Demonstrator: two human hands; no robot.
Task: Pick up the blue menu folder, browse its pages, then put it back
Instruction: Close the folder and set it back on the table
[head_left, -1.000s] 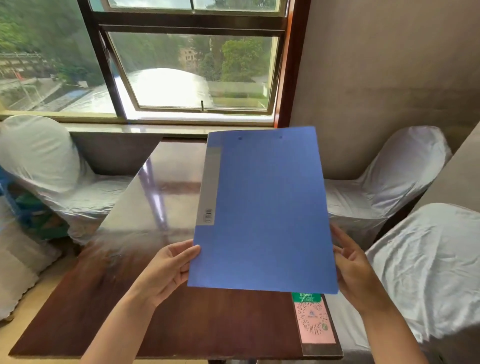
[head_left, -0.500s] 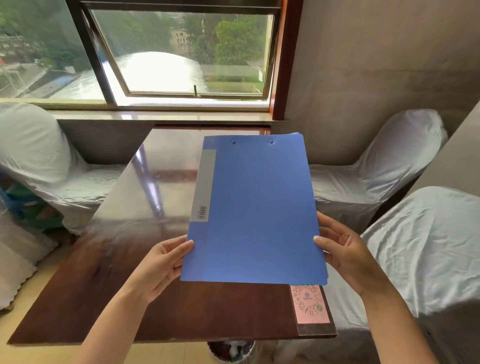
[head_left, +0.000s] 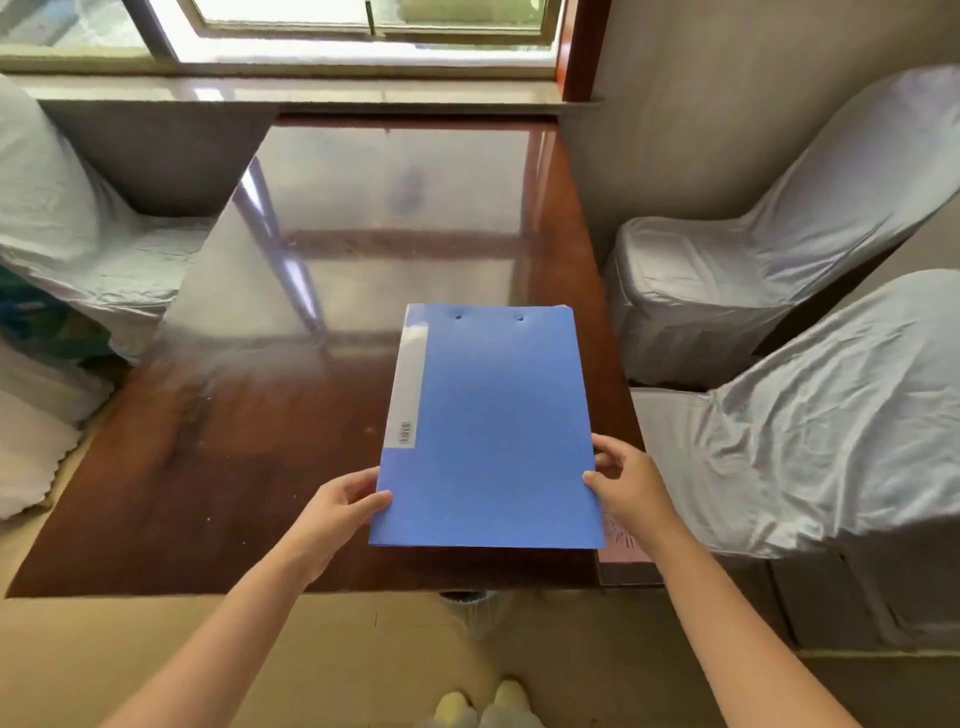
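Head view looks down at a shiny brown desk (head_left: 260, 493) with a blue folder (head_left: 488, 431) over its near right part. The folder is shut, and its cover faces up. I cannot tell if it lies flat on the desk or hangs just above it.

The left hand (head_left: 337, 512) pinches the folder's lower left edge, with the thumb on top. The right hand (head_left: 631, 486) pinches the lower right edge, with fingers curled at the rim. Both grips are closed on the folder.

A pink card (head_left: 623, 545) peeks out from under the folder's right corner, next to the right hand. Chairs with white covers (head_left: 753, 270) stand to the right of the desk, close to its edge.

What could go wrong? Both hands hold only the near end, so the far end could dip and bump the desk. The desk looks slick, so the folder might slide when it is set down or let go. It sits close to the right edge and the near edge, so a push could send it off toward the floor. The folder could also drag the pink card along. If the cover flips open, loose pages might spill out.
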